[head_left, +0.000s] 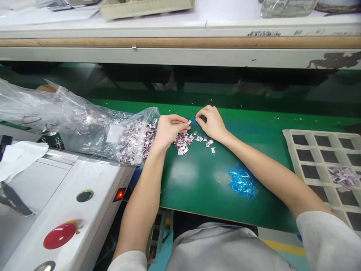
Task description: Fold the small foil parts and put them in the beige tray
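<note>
My left hand (170, 130) pinches a small pale flat piece (189, 122) between thumb and fingertips, just above the green tabletop (194, 184). Across a narrow gap, my right hand (212, 122) has its thumb and forefinger closed together; whatever lies between them is too small to make out. Below the hands is a loose pile of small white-and-purple flat pieces (183, 143), with several scattered toward the right. A heap of shiny blue film bits (243, 182) lies nearer my body, beside my right forearm.
At left, an open clear plastic bag (132, 141) spills similar pieces. In front of it stands a white machine (93, 214) with a red button (59, 235) and a lit red switch (119, 194). A compartmented tray (291, 150) sits at right, and a raised shelf (169, 56) spans the back.
</note>
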Tool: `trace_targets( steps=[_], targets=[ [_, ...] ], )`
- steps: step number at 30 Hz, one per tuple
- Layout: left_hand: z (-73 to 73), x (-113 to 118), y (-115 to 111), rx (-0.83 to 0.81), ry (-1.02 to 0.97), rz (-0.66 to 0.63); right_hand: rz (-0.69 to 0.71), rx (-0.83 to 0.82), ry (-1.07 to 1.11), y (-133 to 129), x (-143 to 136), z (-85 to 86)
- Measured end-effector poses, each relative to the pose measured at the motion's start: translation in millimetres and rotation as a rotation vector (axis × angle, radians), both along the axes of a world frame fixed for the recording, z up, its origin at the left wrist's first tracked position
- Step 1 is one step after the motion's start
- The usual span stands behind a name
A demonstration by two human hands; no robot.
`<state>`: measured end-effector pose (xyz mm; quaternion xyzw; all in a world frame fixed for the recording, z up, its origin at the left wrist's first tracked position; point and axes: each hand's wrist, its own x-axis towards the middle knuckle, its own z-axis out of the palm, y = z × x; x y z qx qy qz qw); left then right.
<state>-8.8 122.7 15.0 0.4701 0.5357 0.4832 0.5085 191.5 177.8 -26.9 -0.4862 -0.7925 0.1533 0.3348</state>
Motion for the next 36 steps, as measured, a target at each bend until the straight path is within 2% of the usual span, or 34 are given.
trace_targets(
  steps=[7, 9, 16, 24, 36],
  targets=[
    [-3.9, 3, 2, 0.021, -0.017, 0.036, 0.056, 0.009, 0.182, -9, -4, 27.4],
    [-2.8, 3, 2, 0.023, -0.010, 0.050, 0.054, -0.009, 0.192, -8, -4, 26.8],
    [-3.3, 2, 3, 0.028, 0.020, 0.103, 0.003, -0.018, 0.202, 0, 1, 8.5],
    [-6.5, 3, 3, 0.050, 0.015, 0.058, 0.175, -0.056, 0.359, -20, -13, 29.6],
    [-5.3, 6, 2, 0.051, -0.021, 0.043, 0.191, -0.020, 0.336, -22, -15, 25.7]
  ],
)
